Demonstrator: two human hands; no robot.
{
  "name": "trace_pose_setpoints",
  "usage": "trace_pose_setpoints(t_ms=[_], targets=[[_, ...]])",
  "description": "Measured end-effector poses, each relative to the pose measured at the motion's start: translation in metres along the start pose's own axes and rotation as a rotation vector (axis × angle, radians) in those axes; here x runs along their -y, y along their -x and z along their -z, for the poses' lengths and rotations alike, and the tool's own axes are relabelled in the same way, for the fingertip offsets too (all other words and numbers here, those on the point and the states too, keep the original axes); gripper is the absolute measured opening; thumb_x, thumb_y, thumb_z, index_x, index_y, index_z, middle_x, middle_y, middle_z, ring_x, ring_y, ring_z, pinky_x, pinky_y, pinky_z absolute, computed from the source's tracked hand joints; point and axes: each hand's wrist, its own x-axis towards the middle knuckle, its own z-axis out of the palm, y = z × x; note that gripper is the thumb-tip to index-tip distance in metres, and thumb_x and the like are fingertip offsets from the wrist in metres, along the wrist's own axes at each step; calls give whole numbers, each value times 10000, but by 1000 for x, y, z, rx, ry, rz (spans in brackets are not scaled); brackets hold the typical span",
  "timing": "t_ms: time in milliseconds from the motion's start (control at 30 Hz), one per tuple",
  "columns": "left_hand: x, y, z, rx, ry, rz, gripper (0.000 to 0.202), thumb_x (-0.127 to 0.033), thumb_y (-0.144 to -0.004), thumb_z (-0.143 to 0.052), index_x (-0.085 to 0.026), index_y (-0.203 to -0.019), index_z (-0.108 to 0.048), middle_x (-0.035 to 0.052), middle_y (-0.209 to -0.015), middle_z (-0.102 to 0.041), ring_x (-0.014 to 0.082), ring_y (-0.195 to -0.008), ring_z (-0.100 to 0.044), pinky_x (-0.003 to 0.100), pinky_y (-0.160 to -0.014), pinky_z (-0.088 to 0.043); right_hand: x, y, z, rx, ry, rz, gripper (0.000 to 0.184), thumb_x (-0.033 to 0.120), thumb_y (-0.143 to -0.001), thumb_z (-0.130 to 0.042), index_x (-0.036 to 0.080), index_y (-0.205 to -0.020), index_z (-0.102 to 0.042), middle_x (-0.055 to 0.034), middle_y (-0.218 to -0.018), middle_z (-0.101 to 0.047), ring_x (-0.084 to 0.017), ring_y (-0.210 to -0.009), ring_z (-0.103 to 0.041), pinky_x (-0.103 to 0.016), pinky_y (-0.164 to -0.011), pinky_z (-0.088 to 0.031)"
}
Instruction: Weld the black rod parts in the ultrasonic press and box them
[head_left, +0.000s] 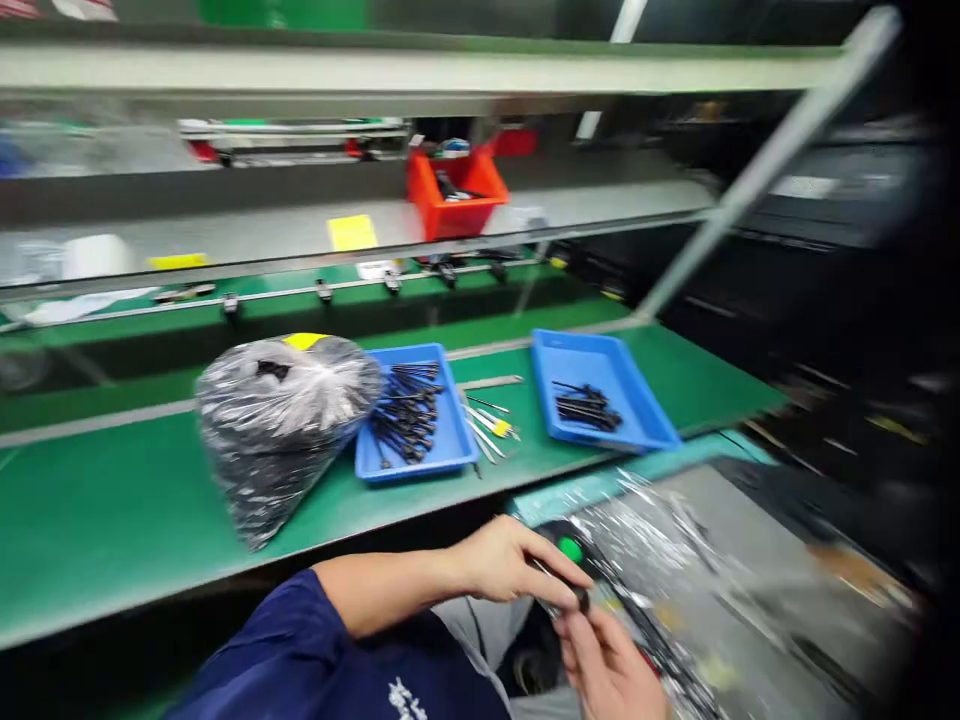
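My left hand (514,562) and my right hand (607,665) meet low in the view, below the green bench's front edge. Both have fingers pinched around a small dark part (571,594) at the mouth of a clear plastic bag (660,560) lying to the right. The picture is blurred by motion, so the part's shape stays unclear. A green spot (570,549) shows just above my fingers.
On the green bench (112,510) stand a tied plastic bag of black parts (281,425), a blue tray of black pieces (416,415), several loose tools (487,425) and a second blue tray (600,390). An orange bin (454,190) sits on the back shelf.
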Motion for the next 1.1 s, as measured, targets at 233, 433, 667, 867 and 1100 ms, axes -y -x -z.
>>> trace_pose_setpoints(t_ms=[233,433,667,867,1100], targets=[[-9,-41,-23,147,95,-17,320,-359,-637,-851,-168,-888,-797,133,-1028,-755,256,-976,-703,392,-934,-534,16,4,24,-75,-113,44,432,620,-858,-586,196,-777,-608,-36,-649,-603,-132,-488,-466,-247,-422,-378],[-9,-63,-41,265,39,-65,262,-326,-717,-804,-212,-952,-789,112,-1154,-718,252,-1098,-660,404,-998,-511,16,9,38,-230,-212,48,331,525,-869,-615,198,-815,-604,-7,-651,-591,-115,-485,-452,-227,-418,-352],[-4,-78,-53,285,-94,-151,243,-362,-804,-724,-224,-997,-780,94,-1105,-732,236,-1062,-668,414,-1000,-518,15,7,40,-489,65,185,249,414,-917,-560,202,-800,-621,1,-644,-559,-145,-575,-491,-266,-543,-412],[-7,-88,-58,297,-55,-148,190,-296,-803,-734,-239,-976,-785,80,-1090,-743,229,-1069,-671,395,-1000,-519,17,1,46,-400,-191,105,303,483,-891,-590,204,-771,-590,15,-604,-544,-117,-486,-446,-244,-452,-366],[-2,-98,-63,338,40,-51,218,-327,-783,-751,-217,-968,-786,99,-1115,-737,262,-1089,-666,443,-1013,-504,17,-3,53,-223,-617,17,410,569,-822,-671,179,-717,-601,60,-474,-457,-66,-379,-328,-191,-351,-254]])
